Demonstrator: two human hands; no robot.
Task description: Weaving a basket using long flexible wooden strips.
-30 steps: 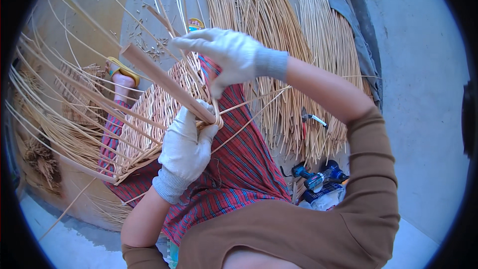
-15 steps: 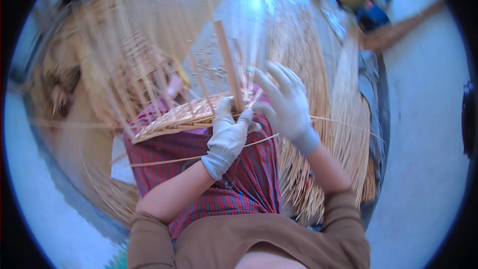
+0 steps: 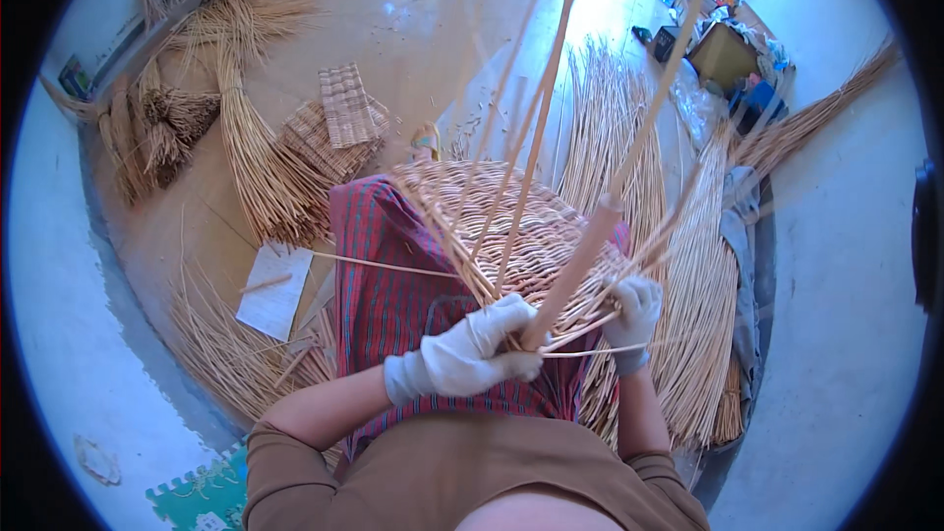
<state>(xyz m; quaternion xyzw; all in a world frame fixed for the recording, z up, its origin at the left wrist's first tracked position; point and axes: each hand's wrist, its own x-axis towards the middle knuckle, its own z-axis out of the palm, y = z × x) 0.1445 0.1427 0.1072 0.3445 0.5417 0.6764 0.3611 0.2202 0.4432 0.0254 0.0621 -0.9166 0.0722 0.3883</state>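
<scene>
A flat woven wicker base (image 3: 521,226), part of a basket, lies tilted across my lap on a red and blue striped cloth (image 3: 369,236). Long thin stakes rise from its edges, and a thicker wooden rod (image 3: 575,270) stands slanted at its near edge. My left hand (image 3: 482,349), in a white glove, is closed round that edge at the foot of the rod. My right hand (image 3: 634,320), gloved too, has its fingers curled at the right edge of the weave, among the stakes. A loose wicker strand runs between both hands; the right fingertips are partly hidden.
Long bundles of wicker rods (image 3: 678,334) lie on the right, and another bundle (image 3: 251,138) on the left. Woven pieces (image 3: 344,108) rest beyond my knees. A white sheet (image 3: 275,290) with a short stick is at left. Assorted clutter (image 3: 728,59) sits far right.
The woven base has turned and moved nearer and to the right. My right hand, earlier raised with fingers spread, has come down to the base's right edge. The left hand still holds the near edge.
</scene>
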